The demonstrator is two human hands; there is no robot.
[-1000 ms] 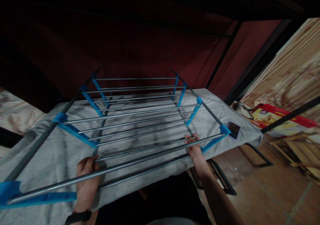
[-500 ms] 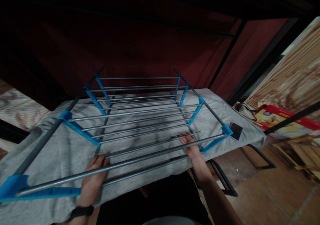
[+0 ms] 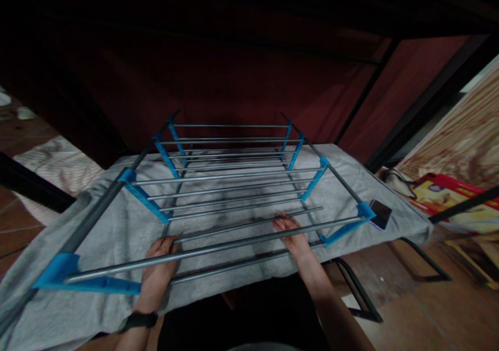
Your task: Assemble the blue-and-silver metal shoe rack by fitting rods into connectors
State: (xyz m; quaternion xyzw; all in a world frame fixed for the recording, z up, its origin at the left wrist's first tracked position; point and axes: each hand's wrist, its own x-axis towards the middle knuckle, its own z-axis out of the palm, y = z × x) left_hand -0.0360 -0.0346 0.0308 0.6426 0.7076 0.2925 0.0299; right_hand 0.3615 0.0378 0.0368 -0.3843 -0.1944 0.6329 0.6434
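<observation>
A rack of grey metal tubes with blue plastic brackets (image 3: 148,200) lies across the grey cloth (image 3: 230,223). My left hand (image 3: 159,262) reaches under the front tube (image 3: 218,246), its fingers closed around the left end of a thin metal rod (image 3: 234,228). This rod slants over the cloth behind the front tube, and its right end is free of the blue bracket. My right hand (image 3: 291,234) also reaches below the front tube, with its fingertips on the rod, short of that free end. The palm side of both hands is partly hidden.
A phone (image 3: 380,215) lies on the cloth beside the right front bracket. Beyond the right edge are a red and yellow box (image 3: 448,197), a wooden crate (image 3: 473,255) and black metal legs (image 3: 356,294). A dark red panel (image 3: 234,91) stands behind the rack.
The view has shifted, so the rack sits further right in the picture. My right hand has slid left along the rod. My left hand keeps its hold on the rod's left end.
</observation>
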